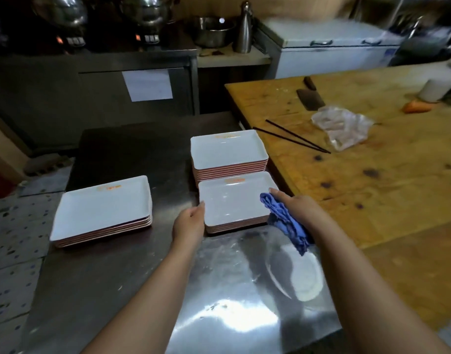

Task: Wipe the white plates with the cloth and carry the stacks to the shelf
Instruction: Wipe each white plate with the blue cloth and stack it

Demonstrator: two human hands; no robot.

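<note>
At 9 o'clock on the steel tabletop sits a low stack of glossy rectangular plates. Center: my left grip curls on the near stack rim; keep it steady. Right grip clutches crumpled blue cloth w/ forefinger out; sweep corners too.

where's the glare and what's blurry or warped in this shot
Head view: strong glare on the steel counter near the bottom edge; the back of the kitchen is dark and soft, the chest freezer and top right corner smeared by blur; wide-angle bending curves the wooden table edges; the near plate stack, blue cloth and both hands are fairly sharp.
</note>
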